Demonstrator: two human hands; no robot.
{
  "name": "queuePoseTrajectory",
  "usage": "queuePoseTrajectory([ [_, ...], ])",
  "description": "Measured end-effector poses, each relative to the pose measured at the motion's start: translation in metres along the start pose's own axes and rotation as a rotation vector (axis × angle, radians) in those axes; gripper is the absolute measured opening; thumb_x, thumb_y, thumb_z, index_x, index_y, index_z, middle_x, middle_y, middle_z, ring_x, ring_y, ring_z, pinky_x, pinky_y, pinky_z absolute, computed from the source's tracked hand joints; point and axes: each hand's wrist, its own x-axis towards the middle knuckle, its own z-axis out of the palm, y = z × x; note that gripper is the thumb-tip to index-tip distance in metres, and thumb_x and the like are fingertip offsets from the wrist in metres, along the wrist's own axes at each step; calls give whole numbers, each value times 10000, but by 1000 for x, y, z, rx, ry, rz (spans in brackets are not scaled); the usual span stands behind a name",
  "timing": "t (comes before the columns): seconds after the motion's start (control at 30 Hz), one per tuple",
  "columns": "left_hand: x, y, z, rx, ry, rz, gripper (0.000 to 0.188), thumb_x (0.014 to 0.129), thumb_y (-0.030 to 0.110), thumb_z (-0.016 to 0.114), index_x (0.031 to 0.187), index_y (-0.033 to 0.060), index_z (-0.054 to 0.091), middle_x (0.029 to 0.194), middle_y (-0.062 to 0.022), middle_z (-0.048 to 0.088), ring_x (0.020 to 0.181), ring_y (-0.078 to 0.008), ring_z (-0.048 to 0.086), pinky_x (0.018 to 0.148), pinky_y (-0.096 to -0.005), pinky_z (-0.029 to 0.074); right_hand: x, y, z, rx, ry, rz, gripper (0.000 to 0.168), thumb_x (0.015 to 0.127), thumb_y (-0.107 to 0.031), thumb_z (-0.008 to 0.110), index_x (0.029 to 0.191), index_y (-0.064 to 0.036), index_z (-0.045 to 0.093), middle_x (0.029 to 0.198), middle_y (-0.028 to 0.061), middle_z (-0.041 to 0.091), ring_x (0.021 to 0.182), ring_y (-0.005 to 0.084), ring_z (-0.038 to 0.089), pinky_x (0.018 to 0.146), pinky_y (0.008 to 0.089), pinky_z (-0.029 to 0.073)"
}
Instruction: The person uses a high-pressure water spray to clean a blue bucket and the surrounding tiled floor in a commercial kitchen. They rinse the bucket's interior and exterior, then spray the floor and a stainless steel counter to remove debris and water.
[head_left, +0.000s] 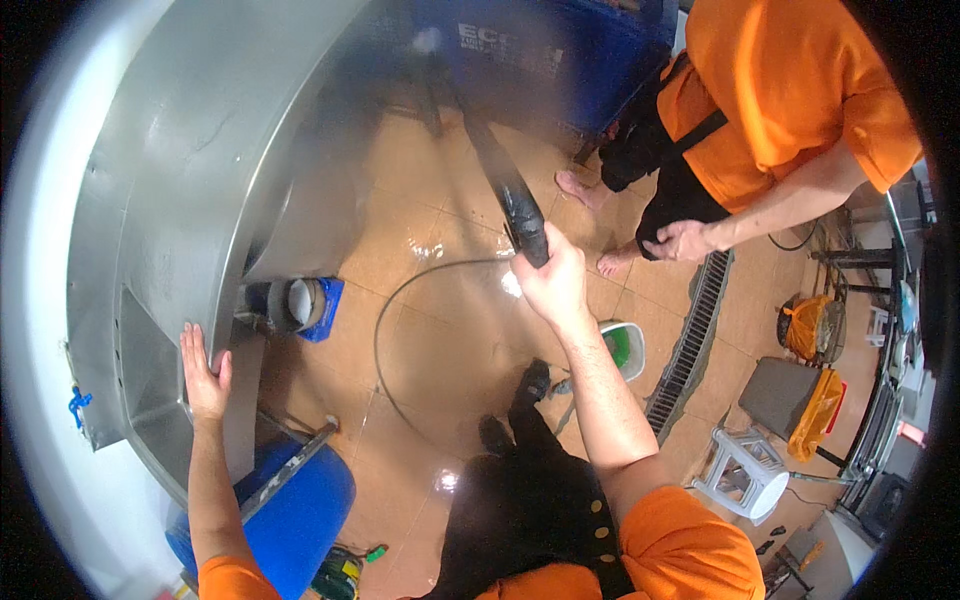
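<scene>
My right hand (553, 281) grips the black handle of a pressure-washer lance (510, 187). The lance points away from me toward a large blue container (517, 60), and its far end is blurred. My left hand (205, 375) rests with fingers extended on the front rim of a stainless steel sink counter (187, 172), beside the sink basin (150, 367). A thin dark hose (377, 330) curves over the wet tiled floor (450, 322) in front of my feet.
A barefoot co-worker (780, 97) stands at the upper right. A bucket (634, 352) with green contents, a floor drain grate (690, 341) and a white plastic stool (742, 476) are on the right. A blue barrel (307, 517) stands at lower left, below a metal bar (289, 472).
</scene>
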Motion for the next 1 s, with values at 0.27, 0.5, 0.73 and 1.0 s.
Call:
queuePoseTrajectory([
  [0.27, 5, 5, 5, -42, 10, 43, 755, 924, 157, 706, 1573, 39, 337, 1606, -236, 358, 1491, -457, 312, 1221, -503, 304, 19, 42, 43, -142, -153, 50, 283, 790, -142, 688, 1053, -45, 655, 813, 233, 690, 828, 424, 702, 729, 472, 546],
  [0.5, 2, -1, -6, 6, -26, 7, 753, 925, 126, 704, 1575, 37, 334, 1614, -230, 349, 1503, -432, 306, 1227, -491, 293, 20, 62, 91, -201, -267, 98, 335, 819, -213, 684, 1103, -43, 634, 873, 248, 709, 872, 435, 705, 792, 524, 558],
  [0.73, 9, 5, 8, -35, -34, 45, 753, 928, 105, 691, 1580, 37, 319, 1622, -232, 333, 1509, -418, 302, 1235, -489, 276, 79, 54, 145, -191, -373, -154, 316, 799, -242, 704, 1034, -45, 626, 873, 219, 720, 840, 419, 716, 779, 524, 584],
  [1.0, 7, 0, 9, -17, -50, 46, 766, 922, 99, 686, 1584, 36, 305, 1629, -241, 316, 1520, -411, 288, 1249, -490, 242, 85, 26, 147, -24, -358, -357, 282, 766, -199, 718, 955, -1, 650, 840, 239, 712, 809, 419, 721, 741, 519, 592],
])
